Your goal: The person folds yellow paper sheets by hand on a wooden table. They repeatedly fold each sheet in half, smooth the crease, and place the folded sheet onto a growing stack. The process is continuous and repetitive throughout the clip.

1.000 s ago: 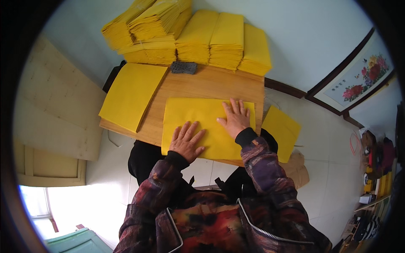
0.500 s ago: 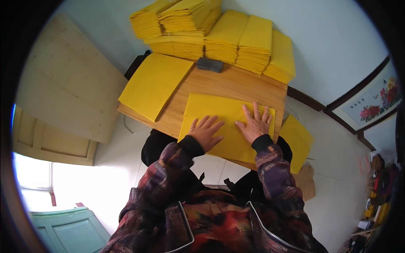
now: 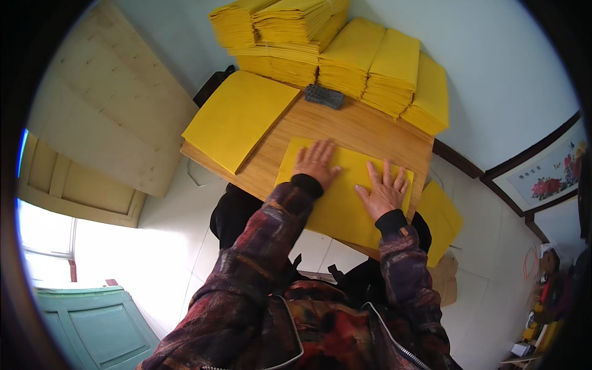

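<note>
A yellow sheet of paper or thin card [image 3: 339, 209] lies at the front edge of the wooden table [image 3: 364, 132], its near part reaching over the edge. My left hand [image 3: 316, 163] rests flat near the sheet's far left part, fingers stretched out. Spread fingers of my right hand [image 3: 383, 192] press on the sheet's right side. Neither hand grips anything. Whether the sheet is one layer or folded, I cannot tell. To the left lies a flat stack of yellow sheets [image 3: 240, 117].
Bundles of folded yellow sheets [image 3: 348, 52] are piled along the table's back, by the wall. A grey sponge-like block [image 3: 324, 97] sits before them. More yellow sheets [image 3: 441, 222] are beyond the table's right edge. A wooden board [image 3: 111, 98] leans at the left.
My left hand has slid away from me, from the sheet's near left to its far left part. My right hand stays on the right side. The whole view has shifted slightly.
</note>
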{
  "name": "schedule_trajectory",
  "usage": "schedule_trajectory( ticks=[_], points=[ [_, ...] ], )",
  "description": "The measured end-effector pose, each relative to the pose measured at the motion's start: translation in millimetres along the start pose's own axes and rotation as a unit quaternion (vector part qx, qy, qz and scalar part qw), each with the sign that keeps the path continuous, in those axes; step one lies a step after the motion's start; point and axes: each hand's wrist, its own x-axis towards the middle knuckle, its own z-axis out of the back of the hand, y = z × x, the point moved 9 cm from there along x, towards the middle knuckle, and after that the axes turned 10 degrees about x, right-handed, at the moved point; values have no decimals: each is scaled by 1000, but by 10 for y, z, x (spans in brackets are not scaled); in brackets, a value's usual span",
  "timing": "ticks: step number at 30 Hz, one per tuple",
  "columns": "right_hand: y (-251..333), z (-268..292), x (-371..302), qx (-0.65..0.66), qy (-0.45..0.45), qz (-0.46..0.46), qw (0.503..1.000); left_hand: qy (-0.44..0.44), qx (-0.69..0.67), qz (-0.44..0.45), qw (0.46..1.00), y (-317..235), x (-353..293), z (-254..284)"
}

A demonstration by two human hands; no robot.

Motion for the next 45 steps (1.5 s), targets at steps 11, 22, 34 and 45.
schedule_trajectory(
  ticks=[11,22,34,45],
  points=[
    [-103,1,-34,-12,-40,-49,998,7,53,86,995,467,-32,74],
    [948,-279,345,97,-46,62,992,25,88,84,992,480,-8,65],
    [-479,104,61,34,-32,-72,996,8,62,92,994,492,-23,59],
    [-580,391,-282,33,-132,-77,988,0,71,83,994,469,-20,72]
  ],
)
